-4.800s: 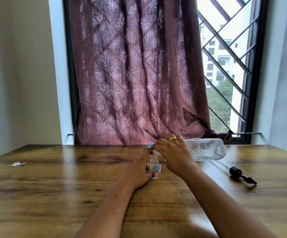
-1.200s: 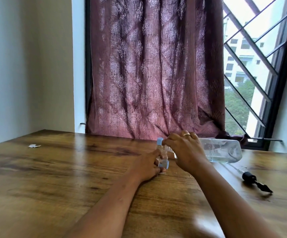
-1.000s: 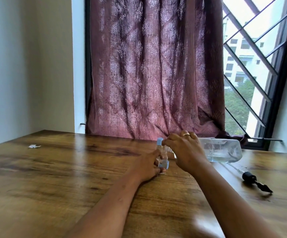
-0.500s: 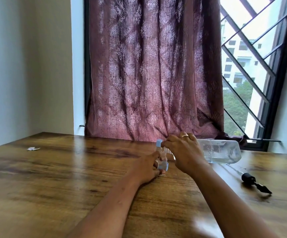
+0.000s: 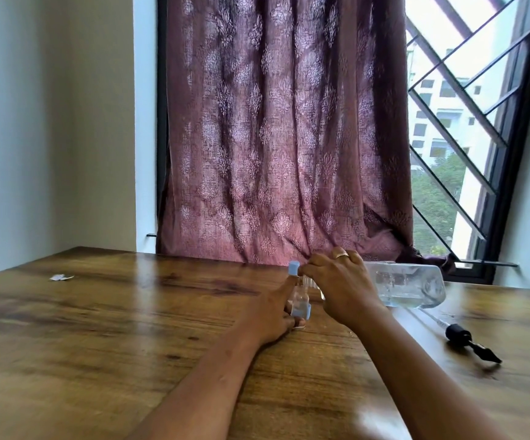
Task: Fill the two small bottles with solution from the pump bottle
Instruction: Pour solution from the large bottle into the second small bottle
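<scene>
**As the pump bottle tips toward the small bottle, the meeting of the two mouths is hidden**

While the pump bottle lies nearly flat near the far edge of the table, its long axis runs along that edge. Its base points toward the right edge and its neck toward the small bottle just beside it. The right hand is wrapped over the neck end, fingers curled round it. The left hand rests on the table with its fingers curled round the small bottle, which stands upright.

Judgement: the pour depends on the large mouth sitting directly over the small opening. The right hand would do the tilting; the left only steadies.

Not verifiable:
- The right hand covers both mouths, so contact or gap cannot be told.
- A blue cap shows just above the left fingertips. Whether it tops the second small bottle is unclear.
- A blue piece at the held bottle's foot cannot be identified.
- The fill level is unreadable.

The pump head, with its tube, lies apart toward the right edge.
</scene>
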Motion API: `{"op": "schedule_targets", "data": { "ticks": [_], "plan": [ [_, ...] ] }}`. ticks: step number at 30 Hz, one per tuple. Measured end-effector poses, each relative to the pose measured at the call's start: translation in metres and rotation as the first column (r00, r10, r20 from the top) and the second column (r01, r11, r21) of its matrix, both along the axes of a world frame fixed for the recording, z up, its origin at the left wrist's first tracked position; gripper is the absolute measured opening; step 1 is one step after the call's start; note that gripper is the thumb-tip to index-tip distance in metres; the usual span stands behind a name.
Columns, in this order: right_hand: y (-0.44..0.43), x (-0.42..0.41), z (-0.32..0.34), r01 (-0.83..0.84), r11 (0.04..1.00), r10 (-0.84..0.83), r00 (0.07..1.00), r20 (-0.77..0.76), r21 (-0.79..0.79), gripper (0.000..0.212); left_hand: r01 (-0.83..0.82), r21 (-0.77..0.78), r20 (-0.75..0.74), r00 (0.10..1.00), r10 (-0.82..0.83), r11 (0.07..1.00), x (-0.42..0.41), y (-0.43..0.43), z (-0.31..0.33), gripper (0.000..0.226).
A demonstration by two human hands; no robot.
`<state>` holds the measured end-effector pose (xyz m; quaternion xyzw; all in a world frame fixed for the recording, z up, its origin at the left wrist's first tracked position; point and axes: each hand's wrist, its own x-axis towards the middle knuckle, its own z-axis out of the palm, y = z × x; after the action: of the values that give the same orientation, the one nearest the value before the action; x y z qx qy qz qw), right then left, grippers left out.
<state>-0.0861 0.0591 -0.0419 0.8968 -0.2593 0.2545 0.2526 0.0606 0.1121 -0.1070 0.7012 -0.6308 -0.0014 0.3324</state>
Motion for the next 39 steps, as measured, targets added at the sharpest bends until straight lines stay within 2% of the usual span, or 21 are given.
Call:
{"op": "schedule_targets", "data": {
  "ticks": [5, 14, 39],
  "plan": [
    [0.0003, 0.0005, 0.0000, 0.007, 1.000, -0.007, 1.000, -0.007, 0.001, 0.055, 0.031, -0.002, -0.043, 0.999, -0.031, 1.000, -0.0001, 0.0003, 0.0000, 0.083],
    [0.0008, 0.0002, 0.0004, 0.011, 1.000, -0.011, 1.000, -0.009, 0.003, 0.055, 0.009, -0.006, -0.031, 0.999, -0.009, 1.000, -0.0009, 0.0017, 0.0003, 0.079],
    [0.0029, -0.0003, 0.0022, 0.012, 1.000, -0.012, 1.000, -0.009, 0.013, 0.055, -0.020, 0.021, 0.024, 1.000, 0.019, 1.000, -0.0009, 0.0017, 0.0012, 0.084]
  ]
}}
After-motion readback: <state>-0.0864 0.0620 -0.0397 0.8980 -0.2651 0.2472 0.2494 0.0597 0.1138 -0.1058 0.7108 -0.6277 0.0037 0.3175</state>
